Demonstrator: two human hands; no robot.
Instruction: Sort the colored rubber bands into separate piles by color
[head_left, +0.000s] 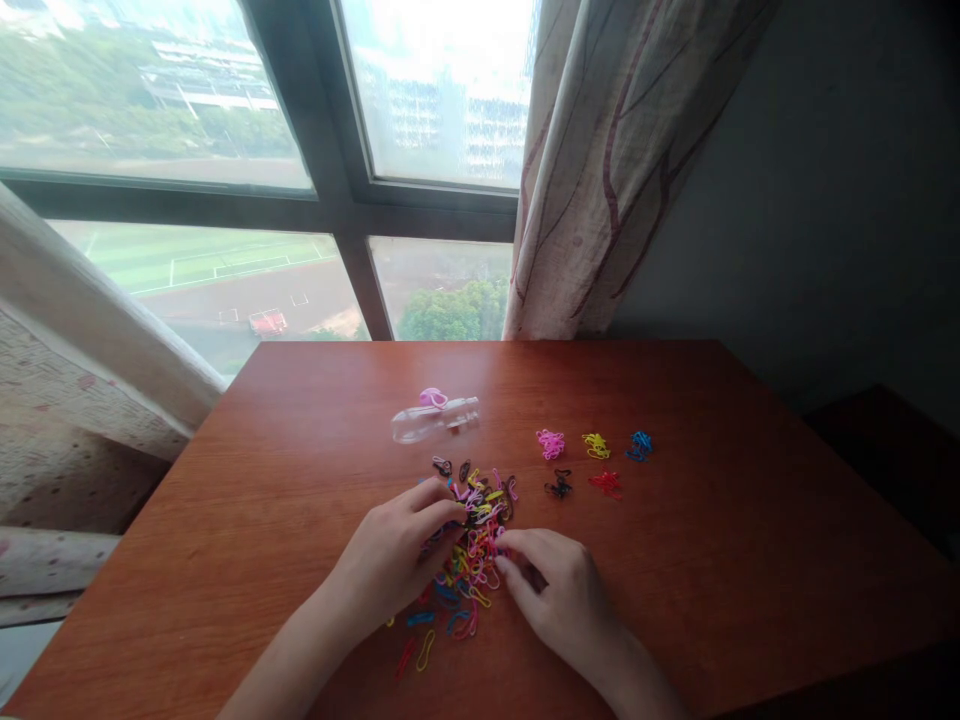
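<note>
A loose heap of small coloured rubber bands [472, 570] lies on the table, mixing pink, yellow, black, blue and red. My left hand [405, 545] reaches into the heap's left side. Its fingers are bent and drawn together at the bands, and what lies between them is hidden. At the right edge of the heap, my right hand [559, 590] has thumb and forefinger pinched at a pink rubber band [496, 543]. Right of the heap are small sorted piles: pink bands [551, 444], yellow bands [597, 446], blue bands [640, 446], black bands [559, 484] and red bands [606, 485].
Behind the heap, a clear plastic bottle [431, 422] with a pink loop lies on its side. The brown wooden table [712, 580] meets a window [345, 215] at the back. Curtains [600, 170] hang on both sides.
</note>
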